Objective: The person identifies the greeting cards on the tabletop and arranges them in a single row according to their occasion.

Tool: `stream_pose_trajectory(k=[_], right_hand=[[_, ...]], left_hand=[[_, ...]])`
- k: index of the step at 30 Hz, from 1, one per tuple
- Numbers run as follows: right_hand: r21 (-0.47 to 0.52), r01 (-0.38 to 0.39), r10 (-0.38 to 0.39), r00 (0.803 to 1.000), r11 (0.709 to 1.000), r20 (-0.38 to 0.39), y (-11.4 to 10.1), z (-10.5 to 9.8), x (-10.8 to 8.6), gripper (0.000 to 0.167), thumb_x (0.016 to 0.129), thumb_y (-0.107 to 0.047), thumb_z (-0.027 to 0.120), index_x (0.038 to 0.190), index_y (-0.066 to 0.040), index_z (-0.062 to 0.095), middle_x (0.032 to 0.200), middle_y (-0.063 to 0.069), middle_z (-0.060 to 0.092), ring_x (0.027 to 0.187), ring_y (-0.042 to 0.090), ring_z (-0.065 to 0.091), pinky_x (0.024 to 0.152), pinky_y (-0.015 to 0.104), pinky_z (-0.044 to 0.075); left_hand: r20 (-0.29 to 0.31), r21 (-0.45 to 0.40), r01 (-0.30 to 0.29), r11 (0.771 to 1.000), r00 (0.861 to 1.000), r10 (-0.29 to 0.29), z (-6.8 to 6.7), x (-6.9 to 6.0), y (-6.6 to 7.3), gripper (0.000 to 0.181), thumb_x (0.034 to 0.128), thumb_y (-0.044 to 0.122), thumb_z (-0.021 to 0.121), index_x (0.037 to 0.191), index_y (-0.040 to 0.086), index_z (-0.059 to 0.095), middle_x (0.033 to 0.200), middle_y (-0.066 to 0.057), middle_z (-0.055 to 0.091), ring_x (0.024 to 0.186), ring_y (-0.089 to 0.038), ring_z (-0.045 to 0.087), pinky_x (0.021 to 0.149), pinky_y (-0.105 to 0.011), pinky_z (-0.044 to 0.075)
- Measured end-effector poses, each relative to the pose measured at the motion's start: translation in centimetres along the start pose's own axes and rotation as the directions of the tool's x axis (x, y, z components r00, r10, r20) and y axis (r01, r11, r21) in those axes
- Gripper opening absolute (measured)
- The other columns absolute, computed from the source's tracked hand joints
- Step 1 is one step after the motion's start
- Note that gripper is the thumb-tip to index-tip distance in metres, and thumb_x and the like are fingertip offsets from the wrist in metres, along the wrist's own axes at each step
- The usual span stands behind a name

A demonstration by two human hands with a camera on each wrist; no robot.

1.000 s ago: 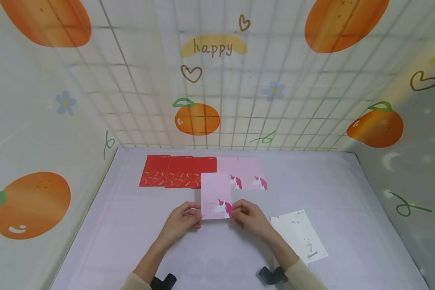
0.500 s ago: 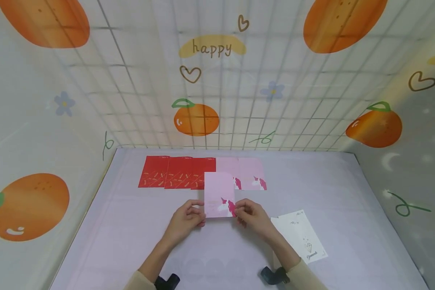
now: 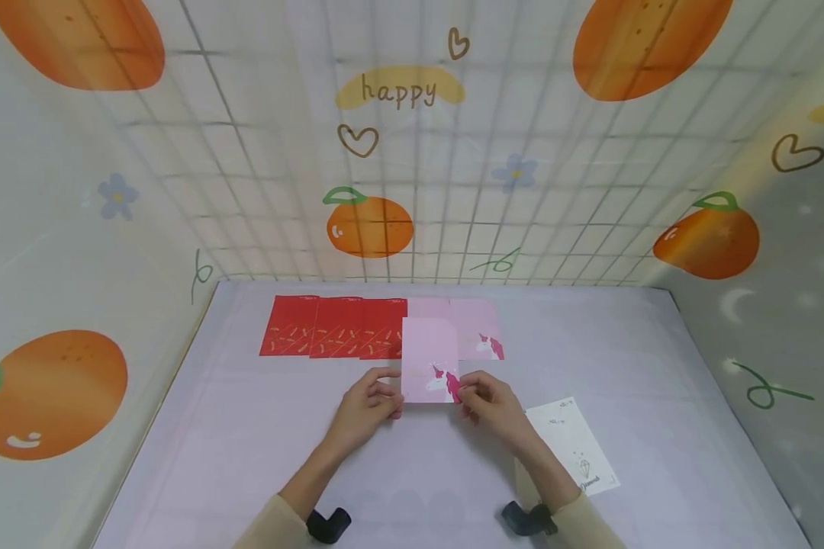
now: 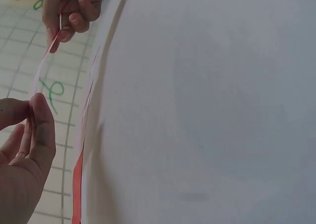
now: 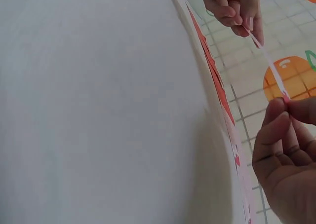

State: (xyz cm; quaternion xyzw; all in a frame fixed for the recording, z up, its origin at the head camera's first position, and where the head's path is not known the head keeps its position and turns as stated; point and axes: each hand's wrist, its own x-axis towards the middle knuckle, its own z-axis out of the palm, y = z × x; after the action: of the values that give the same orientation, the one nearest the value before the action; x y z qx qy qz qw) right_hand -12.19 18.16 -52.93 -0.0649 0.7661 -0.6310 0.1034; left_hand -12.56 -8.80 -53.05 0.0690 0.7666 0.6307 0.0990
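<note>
A pink card with a unicorn print (image 3: pixel 427 358) is held up off the table between both hands. My left hand (image 3: pixel 365 408) pinches its lower left edge between thumb and fingers, and my right hand (image 3: pixel 492 406) pinches the lower right corner. Both wrist views show the card edge-on as a thin strip, with the fingertips of each hand on it. Behind it, two pink unicorn cards (image 3: pixel 481 328) lie flat, the left one mostly covered by the held card. To their left is a row of overlapping red cards (image 3: pixel 336 328) with gold marks.
White cards with a diamond drawing (image 3: pixel 563 435) lie near the right forearm, partly hidden by it. The pale tabletop (image 3: pixel 247 427) ends at a back wall of patterned cloth over a wire grid (image 3: pixel 453 221). Dark wrist devices (image 3: pixel 329 526) sit by both sleeves.
Both hands have shifted right and slightly away from the body with the pink card. It now covers more of the left pink card in the row. The grip is unchanged.
</note>
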Motion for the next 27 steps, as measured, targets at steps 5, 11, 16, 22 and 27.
stream_pose_trajectory(k=[5, 11, 16, 22, 27], right_hand=[[0.014, -0.014, 0.014, 1.0, 1.0, -0.027, 0.1, -1.1, -0.1, 0.02, 0.099, -0.015, 0.065, 0.115, -0.004, 0.063, 0.094, 0.025, 0.064, 0.077, 0.038, 0.061, 0.064, 0.028, 0.055], [0.009, -0.027, 0.028, 0.998, 1.0, -0.06, 0.2, -2.5, -0.2, 0.021, 0.099, -0.014, 0.065, 0.117, -0.005, 0.063, 0.097, 0.028, 0.063, 0.077, 0.033, 0.062, 0.065, 0.029, 0.055], [-0.018, -0.037, 0.035, 0.994, 0.999, -0.107, 0.3, -3.7, -0.2, 0.022, 0.099, -0.017, 0.065, 0.117, -0.005, 0.063, 0.096, 0.026, 0.064, 0.077, 0.031, 0.062, 0.064, 0.029, 0.055], [-0.033, -0.055, 0.049, 0.984, 0.998, -0.171, 0.4, -5.6, -0.2, 0.019, 0.1, -0.015, 0.064, 0.116, -0.004, 0.063, 0.096, 0.026, 0.064, 0.078, 0.029, 0.062, 0.063, 0.029, 0.055], [-0.061, -0.065, 0.051, 0.976, 0.996, -0.211, 0.5, -7.2, -0.1, 0.02, 0.1, -0.017, 0.063, 0.116, -0.005, 0.063, 0.098, 0.027, 0.064, 0.079, 0.028, 0.063, 0.064, 0.031, 0.056]], left_hand=[[0.027, -0.005, -0.021, 1.0, 0.999, 0.021, 0.9, 0.8, 0.3, 0.043, 0.0938, 0.017, 0.072, 0.134, 0.014, 0.056, 0.095, -0.004, 0.069, 0.083, -0.027, 0.073, 0.074, -0.031, 0.059], [0.054, 0.001, -0.049, 0.999, 0.997, 0.049, 2.1, 1.9, 0.7, 0.042, 0.0946, 0.015, 0.071, 0.134, 0.015, 0.056, 0.094, -0.003, 0.069, 0.081, -0.023, 0.072, 0.074, -0.03, 0.059], [0.052, 0.014, -0.066, 0.998, 0.997, 0.066, 3.5, 3.0, 1.0, 0.043, 0.0943, 0.02, 0.072, 0.134, 0.017, 0.056, 0.095, -0.001, 0.069, 0.082, -0.024, 0.073, 0.075, -0.03, 0.058], [0.065, 0.014, -0.089, 0.996, 0.994, 0.088, 5.5, 4.8, 1.6, 0.04, 0.0945, 0.018, 0.071, 0.132, 0.019, 0.057, 0.094, 0.0, 0.069, 0.08, -0.024, 0.072, 0.073, -0.03, 0.058], [0.074, 0.029, -0.099, 0.995, 0.993, 0.097, 6.9, 6.1, 2.1, 0.04, 0.0944, 0.017, 0.071, 0.132, 0.016, 0.057, 0.095, 0.002, 0.069, 0.08, -0.019, 0.072, 0.072, -0.029, 0.058]])
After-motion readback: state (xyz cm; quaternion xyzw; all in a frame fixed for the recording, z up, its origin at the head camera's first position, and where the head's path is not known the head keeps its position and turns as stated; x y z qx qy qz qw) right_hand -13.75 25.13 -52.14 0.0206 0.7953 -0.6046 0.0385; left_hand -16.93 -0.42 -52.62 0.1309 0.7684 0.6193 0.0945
